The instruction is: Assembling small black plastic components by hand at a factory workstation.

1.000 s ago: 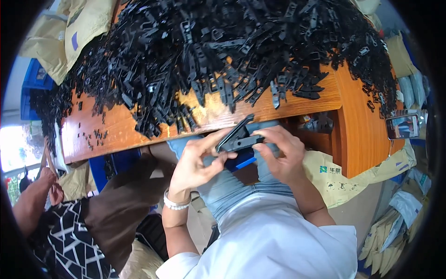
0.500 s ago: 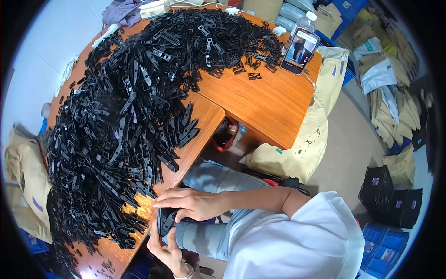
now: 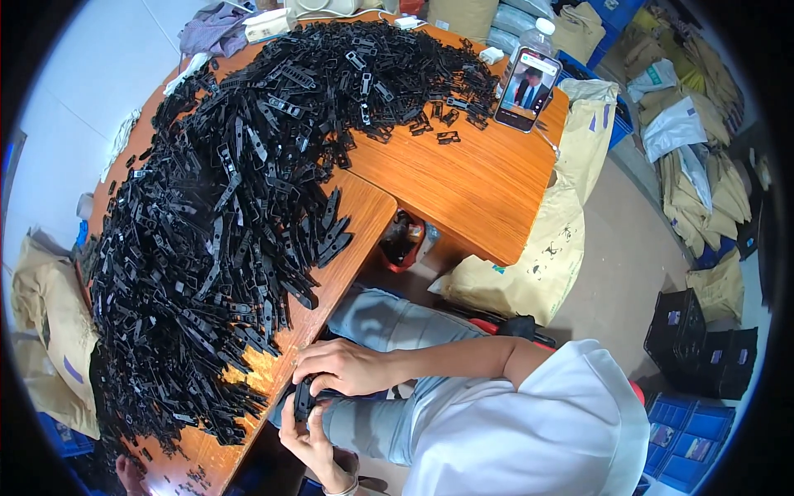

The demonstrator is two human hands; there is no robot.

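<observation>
My right hand [image 3: 347,368] is closed over the top of a small black plastic part [image 3: 304,401], its fingers bent toward the table edge. My left hand [image 3: 308,438] grips the same part from below with thumb and fingers. Both hands are just off the edge of the wooden table [image 3: 364,207], above my lap. Beside them a big heap of narrow black plastic pieces [image 3: 190,240] covers much of the table. The held part's exact kind is partly hidden by my fingers.
A phone [image 3: 527,89] leans against a clear bottle [image 3: 539,37] at the table's far right. Another person's hand [image 3: 128,475] shows at the lower left. Brown sacks [image 3: 513,285] hang beside the table. Black crates [image 3: 674,326] and blue bins [image 3: 686,438] stand at right.
Both hands, still holding the black part, sit slightly farther right in the picture. The part is turned a little. Another person's hand has come into view at the lower left.
</observation>
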